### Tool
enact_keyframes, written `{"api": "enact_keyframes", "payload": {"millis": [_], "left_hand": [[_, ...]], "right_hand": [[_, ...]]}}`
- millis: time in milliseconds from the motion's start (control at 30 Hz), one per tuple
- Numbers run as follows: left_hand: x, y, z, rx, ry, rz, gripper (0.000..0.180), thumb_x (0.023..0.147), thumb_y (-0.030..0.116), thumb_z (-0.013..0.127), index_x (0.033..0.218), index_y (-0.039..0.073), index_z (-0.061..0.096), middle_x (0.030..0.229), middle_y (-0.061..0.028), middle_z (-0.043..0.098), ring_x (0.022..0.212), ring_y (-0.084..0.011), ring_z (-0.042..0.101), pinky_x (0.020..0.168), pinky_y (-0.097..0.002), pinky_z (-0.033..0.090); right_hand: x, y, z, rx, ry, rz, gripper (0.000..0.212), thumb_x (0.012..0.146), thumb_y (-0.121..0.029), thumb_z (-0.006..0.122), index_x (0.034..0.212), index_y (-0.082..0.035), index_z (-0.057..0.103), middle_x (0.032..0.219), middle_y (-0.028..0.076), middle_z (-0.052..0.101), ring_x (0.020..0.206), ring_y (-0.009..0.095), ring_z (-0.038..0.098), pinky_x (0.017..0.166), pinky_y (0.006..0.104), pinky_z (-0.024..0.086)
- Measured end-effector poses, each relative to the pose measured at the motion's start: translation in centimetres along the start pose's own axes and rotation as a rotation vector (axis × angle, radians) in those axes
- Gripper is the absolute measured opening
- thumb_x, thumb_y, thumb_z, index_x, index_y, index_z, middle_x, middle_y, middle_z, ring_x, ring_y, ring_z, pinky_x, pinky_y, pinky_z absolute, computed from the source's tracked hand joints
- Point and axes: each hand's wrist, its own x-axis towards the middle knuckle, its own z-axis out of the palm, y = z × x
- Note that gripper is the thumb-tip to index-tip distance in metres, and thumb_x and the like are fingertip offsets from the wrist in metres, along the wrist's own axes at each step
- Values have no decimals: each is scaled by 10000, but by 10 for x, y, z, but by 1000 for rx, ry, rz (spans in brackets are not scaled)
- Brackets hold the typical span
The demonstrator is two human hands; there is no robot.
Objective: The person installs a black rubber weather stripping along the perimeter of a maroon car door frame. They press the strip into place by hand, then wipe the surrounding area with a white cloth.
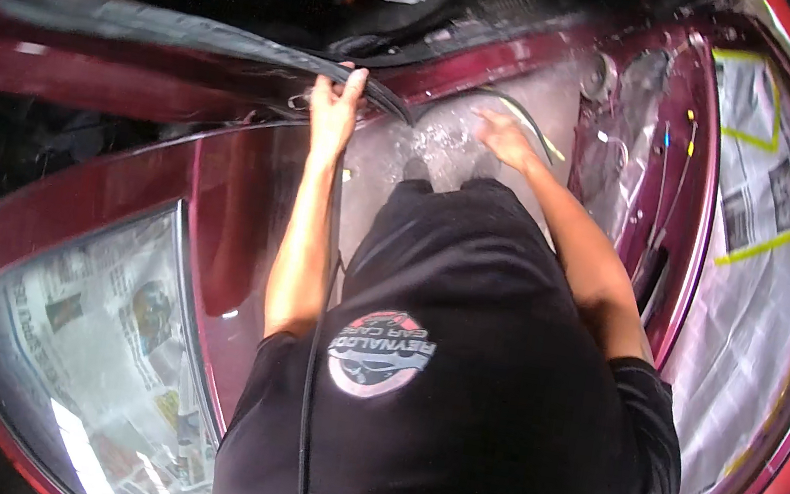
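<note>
My left hand [334, 119] is closed round a long black rubber-like strip [232, 42], thumb and fingers pinching it beside the dark red car sill. The strip stretches away to the left, and its other side bends down to the right, toward the floor between my hands. My right hand [509, 142] hovers over the pale floor, slightly blurred, fingers apart and nothing visible between them. Close by it curves a thin dark strip [525, 114] with a yellowish end; whether it joins the strip in my left hand I cannot tell.
A dark red car door [238, 215] stands at my left, newspaper [124, 310] showing in its window. On the right, a stripped red door panel [664, 164] carries exposed cables. Beyond it are masking sheets [744, 316] with yellow tape [769, 244]. A dark cord [308, 417] hangs down my front.
</note>
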Motion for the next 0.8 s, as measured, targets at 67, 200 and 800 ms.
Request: {"api": "enact_keyframes", "payload": {"millis": [67,200,800], "left_hand": [[-15,22,13,-88,-73,-28,302,1016,203,610,1250,21,547,1158,-149,712,990,-180,668,841,-378,601],[-38,49,29,-175,-163,-102,317,1022,183,590,1265,-12,532,1236,-204,665,1047,-250,687,888,-404,595],[-21,-32,49,109,-475,-238,670,903,64,714,1491,121,397,1276,-92,597,1085,-177,614,859,-322,552]], "right_hand": [[4,-69,17,161,-63,133,723,907,-66,655,1552,-88,330,1462,186,508,1288,224,536,994,347,500],[22,-101,60,-106,100,-121,626,803,-213,798,1329,-28,515,1277,221,596,1220,396,542,1008,444,456],[-37,-18,-32,556,222,3,241,774,-75,679,1009,-25,653,852,63,682,798,138,635,713,303,510]]}}
